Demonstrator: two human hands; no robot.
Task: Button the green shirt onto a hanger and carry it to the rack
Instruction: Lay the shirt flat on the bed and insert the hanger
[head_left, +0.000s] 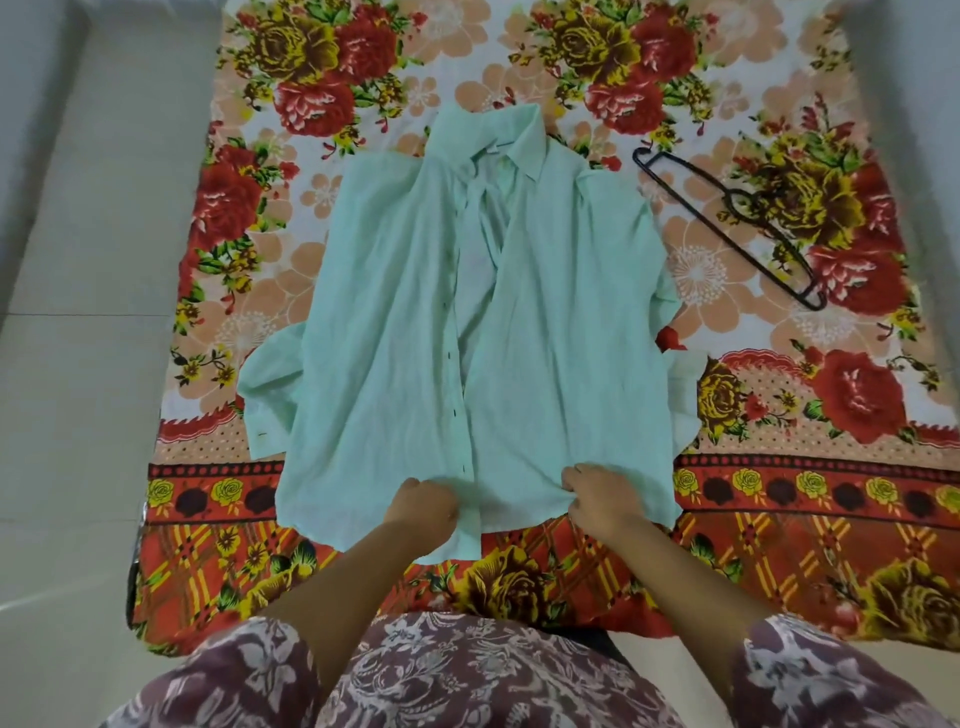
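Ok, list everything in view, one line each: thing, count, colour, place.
shirt: one, pale green, spread front-up and unbuttoned on the middle of the sheet.
hanger: one, black, lying flat on the sheet, right of the shirt, apart from it.
bedsheet: one, red, orange and yellow floral, covering the surface.
floor: pale tiles, left of the sheet.
sleeves: two, maroon with a white pattern, bottom of view.
left hand: grip closed on the shirt's hem.
right hand: grip closed on the hem.

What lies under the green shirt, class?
The shirt lies flat on the floral sheet, which shows all around it. Both hands pinch its hem. The hanger lies beside it. Anything beneath the cloth is hidden.
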